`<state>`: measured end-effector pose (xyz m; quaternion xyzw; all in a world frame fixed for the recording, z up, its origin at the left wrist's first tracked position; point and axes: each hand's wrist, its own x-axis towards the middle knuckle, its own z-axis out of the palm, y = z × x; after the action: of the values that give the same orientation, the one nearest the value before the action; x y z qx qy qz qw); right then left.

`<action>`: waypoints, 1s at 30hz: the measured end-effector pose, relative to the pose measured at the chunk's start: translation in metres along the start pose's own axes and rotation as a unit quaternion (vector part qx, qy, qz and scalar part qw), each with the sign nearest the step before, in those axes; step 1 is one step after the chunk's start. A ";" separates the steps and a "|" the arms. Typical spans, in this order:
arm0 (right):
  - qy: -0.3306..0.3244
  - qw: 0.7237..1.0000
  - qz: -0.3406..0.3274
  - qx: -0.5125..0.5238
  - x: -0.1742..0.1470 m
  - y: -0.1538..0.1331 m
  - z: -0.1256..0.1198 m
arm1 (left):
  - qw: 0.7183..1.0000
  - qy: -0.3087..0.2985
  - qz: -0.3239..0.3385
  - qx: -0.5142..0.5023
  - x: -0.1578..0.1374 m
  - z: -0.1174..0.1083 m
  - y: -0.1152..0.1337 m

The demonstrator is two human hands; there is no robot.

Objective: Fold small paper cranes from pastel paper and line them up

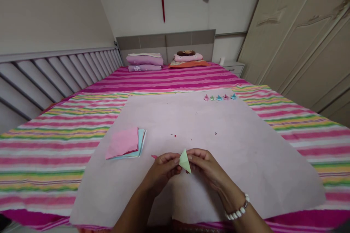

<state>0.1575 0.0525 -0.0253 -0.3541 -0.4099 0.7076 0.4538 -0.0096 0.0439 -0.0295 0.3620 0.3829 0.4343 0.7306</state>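
Observation:
A light green folded paper (185, 161) is held up between both hands, over the near middle of a pale sheet (240, 174). My left hand (167, 166) pinches its left edge, fingers curled behind it. From the other side my right hand (203, 162) grips it with thumb and fingers; a white beaded bracelet (237, 209) circles that wrist. Just beyond the left hand, a small pink-red piece (154, 156) shows in part, the rest hidden behind the fingers.
Left on the sheet lies a stack of pink and blue paper squares (124, 142). Several small folded paper figures (219, 98) stand in a row at the far right. Tiny bits (174, 135) dot the middle. Striped bedding (290, 116) surrounds the sheet; a railing (54, 76) runs along the left.

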 end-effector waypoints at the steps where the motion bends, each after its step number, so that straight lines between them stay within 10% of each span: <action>1: -0.002 1.000 0.000 0.003 0.001 0.001 -0.001 | 1.000 0.010 0.000 -0.006 0.001 0.000 -0.001; 19: 0.036 0.998 0.041 0.037 0.007 0.015 0.000 | 0.979 0.130 0.095 0.123 0.013 0.003 -0.015; 30: 0.114 0.963 -0.104 -0.223 0.012 0.026 -0.003 | 0.919 0.182 0.169 0.306 0.009 0.011 -0.020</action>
<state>0.1465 0.0582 -0.0513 -0.4798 -0.5373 0.5027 0.4779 0.0098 0.0431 -0.0441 0.5420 0.5564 0.4716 0.4175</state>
